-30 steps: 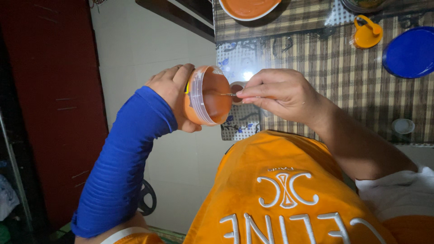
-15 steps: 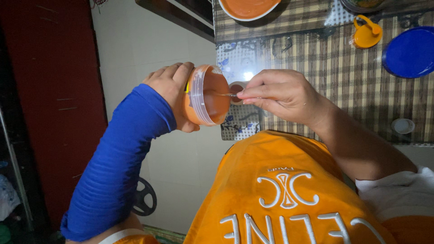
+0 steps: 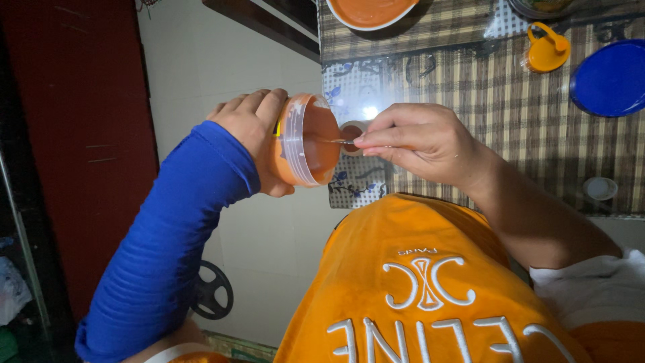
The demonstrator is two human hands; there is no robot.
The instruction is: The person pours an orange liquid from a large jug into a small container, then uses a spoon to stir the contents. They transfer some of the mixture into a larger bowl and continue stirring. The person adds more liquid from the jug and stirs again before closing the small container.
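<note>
Head view: your left hand (image 3: pixel 252 131), in a blue sleeve (image 3: pixel 168 249), is wrapping around the base of a small orange plastic jar (image 3: pixel 306 141) near the middle of the frame. You are tipping the jar on its side so that its open mouth is facing your right hand (image 3: pixel 420 144), which looks like a way of giving the tool a straight path inside. The right hand is pinching a thin spoon handle (image 3: pixel 336 140) between thumb and fingertips, with the tip reaching into the jar's mouth; the fine grip suits a slim tool.

The jar is looking translucent orange with a clear ribbed rim, and a yellow patch is showing beside your fingers. What it holds cannot be told.

Behind the hands, a checked cloth is covering the bench (image 3: pixel 484 94). An orange lidded cup (image 3: pixel 545 48) and a blue plate (image 3: pixel 611 77) are sitting at upper right, an orange bowl (image 3: pixel 369 10) at the top edge.
</note>
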